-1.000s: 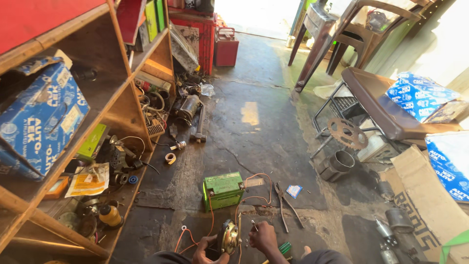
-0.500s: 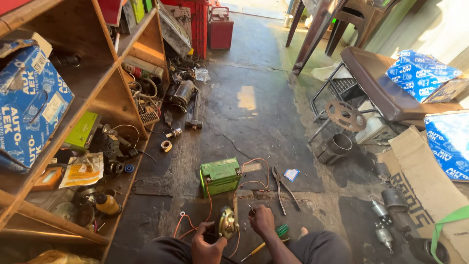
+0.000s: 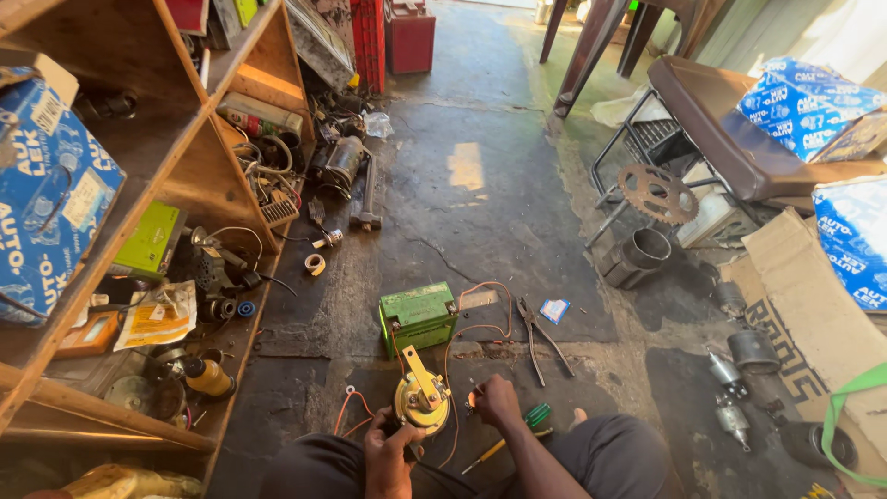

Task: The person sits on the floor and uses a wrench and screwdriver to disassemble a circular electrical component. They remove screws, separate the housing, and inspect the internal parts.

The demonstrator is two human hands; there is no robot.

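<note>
I sit on a dark oily floor. My left hand (image 3: 389, 450) grips the lower edge of a round brass-coloured horn (image 3: 422, 400) with a yellow bracket standing up from it. My right hand (image 3: 494, 400) is closed just right of the horn, fingers pinching at an orange wire (image 3: 453, 346) beside it. That wire loops back to a small green battery (image 3: 418, 315) lying on the floor just beyond the horn. A green-handled screwdriver (image 3: 536, 414) and a yellow-handled one (image 3: 483, 456) lie by my right forearm.
Pliers (image 3: 536, 333) lie right of the battery. A wooden shelf (image 3: 176, 176) full of parts, wires and boxes lines the left. A sprocket (image 3: 657, 193), a metal frame with a brown seat (image 3: 739, 139), cardboard (image 3: 804, 314) and small motors (image 3: 753, 351) crowd the right. A red crate (image 3: 409, 37) stands far back.
The view has tilted down and closer to my hands. The horn now stands more upright in my left hand, and my right hand has shifted to the wire beside it.
</note>
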